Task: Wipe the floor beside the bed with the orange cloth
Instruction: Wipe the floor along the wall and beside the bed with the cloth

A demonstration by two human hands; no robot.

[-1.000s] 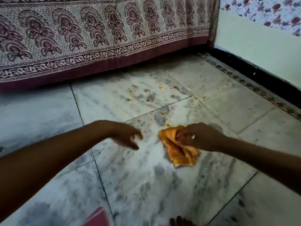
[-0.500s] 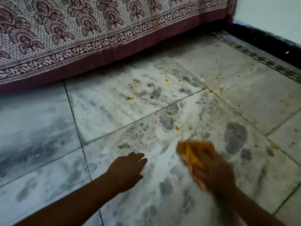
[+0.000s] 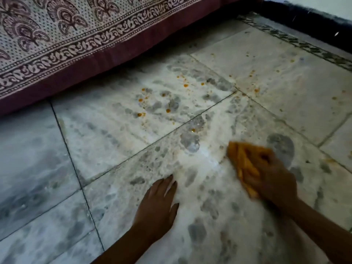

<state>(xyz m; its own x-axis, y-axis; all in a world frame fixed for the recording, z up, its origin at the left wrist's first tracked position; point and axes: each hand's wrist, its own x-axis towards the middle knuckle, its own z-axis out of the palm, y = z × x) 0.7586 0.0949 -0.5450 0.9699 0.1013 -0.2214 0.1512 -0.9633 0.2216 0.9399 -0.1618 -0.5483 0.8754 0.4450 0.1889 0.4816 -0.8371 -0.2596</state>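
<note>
My right hand (image 3: 270, 180) grips a crumpled orange cloth (image 3: 242, 159) and presses it against the marble floor (image 3: 114, 134); both are motion-blurred. The cloth sticks out from under my fingers toward the bed. My left hand (image 3: 158, 204) lies flat on the floor, palm down, fingers together, holding nothing, about a hand's width left of the cloth. Several small orange spots (image 3: 167, 110) dot the tiles beyond the cloth, nearer the bed. The bed (image 3: 57, 44), covered by a maroon patterned sheet hanging to the floor, fills the upper left.
A dark skirting (image 3: 308, 21) and a patterned floor border (image 3: 297, 42) run along the wall at the upper right. White smeared residue covers the tiles around my hands. Tile joints cross the floor diagonally.
The view has tipped down and closer to the floor. My right hand with the cloth has dropped onto the tile and moves across it, blurred. My left hand has settled flat on the floor.
</note>
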